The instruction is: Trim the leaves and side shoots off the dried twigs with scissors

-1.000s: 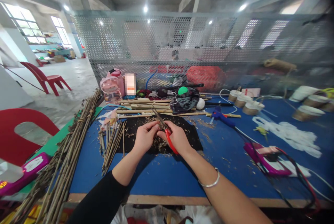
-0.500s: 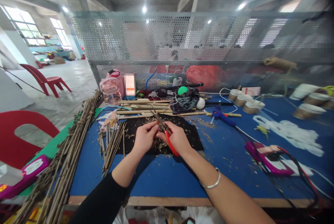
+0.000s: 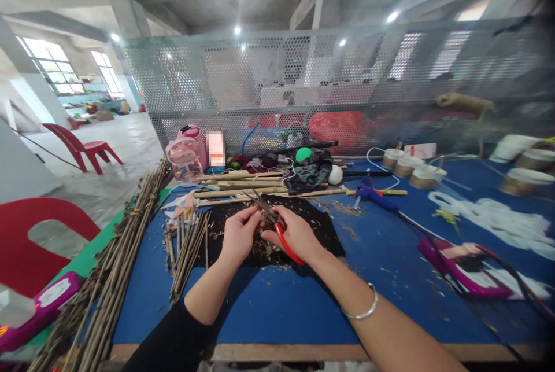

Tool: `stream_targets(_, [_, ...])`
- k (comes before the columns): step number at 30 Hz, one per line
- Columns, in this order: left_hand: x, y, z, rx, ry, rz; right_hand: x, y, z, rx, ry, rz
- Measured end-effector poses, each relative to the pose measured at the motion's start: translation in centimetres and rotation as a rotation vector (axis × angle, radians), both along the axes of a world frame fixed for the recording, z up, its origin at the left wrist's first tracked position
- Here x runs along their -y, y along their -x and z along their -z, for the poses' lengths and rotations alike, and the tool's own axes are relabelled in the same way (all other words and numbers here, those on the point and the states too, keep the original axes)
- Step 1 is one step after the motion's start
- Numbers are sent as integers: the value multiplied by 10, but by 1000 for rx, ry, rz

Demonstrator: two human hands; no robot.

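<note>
My right hand (image 3: 299,235) is closed round red-handled scissors (image 3: 281,234), blades pointing up and left over a black cloth (image 3: 321,230) on the blue table (image 3: 277,302). My left hand (image 3: 239,236) is pinched on a small twig piece right at the blades; the piece itself is too small to see well. Brown trimmings lie heaped under both hands. A short bundle of cut sticks (image 3: 187,245) lies just left of the cloth.
A long bundle of thin branches (image 3: 113,268) runs along the table's left edge. Bamboo poles (image 3: 243,184), a pink bottle (image 3: 186,152), a blue glue gun (image 3: 375,195), paper cups (image 3: 410,166), white cloth (image 3: 503,218) and a purple device with cables (image 3: 455,265) lie behind and right. Mesh fence behind.
Both hands stay together over the cloth at the scissors. The camera has tilted slightly, so the scene sits a little lower and farther right.
</note>
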State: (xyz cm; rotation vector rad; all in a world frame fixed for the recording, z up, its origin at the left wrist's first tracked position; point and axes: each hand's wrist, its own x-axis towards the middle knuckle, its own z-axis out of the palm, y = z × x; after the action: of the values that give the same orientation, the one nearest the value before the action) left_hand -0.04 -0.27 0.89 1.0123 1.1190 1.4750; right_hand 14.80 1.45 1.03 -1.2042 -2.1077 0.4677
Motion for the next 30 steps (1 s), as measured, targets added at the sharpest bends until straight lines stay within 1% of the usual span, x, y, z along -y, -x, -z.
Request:
stream_targets(5, [5, -4, -8, -45, -43, 45, -1, 3, 5, -71, -34, -44])
stream_targets(12, [5, -3, -5, -63, -57, 18, 0, 4, 7, -130, -64, -96])
stream_targets(15, [2, -1, -1, -28, -48, -5, -2, 2, 8, -114, -27, -95])
stream_targets(18, [-2, 1, 3, 57, -35, -5, -4, 0, 9, -69, 4, -69])
stream_targets(21, [-3, 2, 4, 168, -1, 19, -2, 0, 7, -9, -36, -29])
stream_targets(23, [-2, 2, 3, 207, 20, 42, -1, 1, 6, 9, -63, -26])
stream_targets(26, [-2, 2, 1, 206, 11, 87, -1, 3, 7, 2, -75, -43])
stream_targets(30, [-4, 2, 4, 192, 9, 105, -3, 3, 9, -20, -75, -53])
